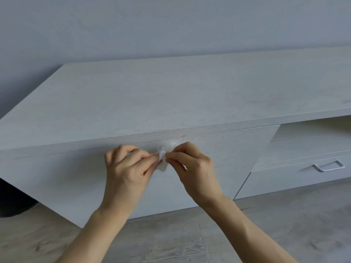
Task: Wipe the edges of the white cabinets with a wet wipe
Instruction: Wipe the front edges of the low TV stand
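Both hands hold a crumpled white wipe [164, 156] in front of the cabinet [171, 95], just below its top front edge. The left hand [125, 168] pinches the wipe's left side between curled fingers and thumb; the right hand [193, 168] pinches its right side the same way. A drawer handle [328, 165] sits on the cabinet's lower right section. The cabinet stands on a grey wood-pattern floor [284, 224].

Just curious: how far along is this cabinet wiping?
No edge looks plainly wiped. The left hand and right hand pinch a crumpled wet wipe between them, in front of the white cabinet. Its top front edge shows a small brown speck, so wiping seems ahead.
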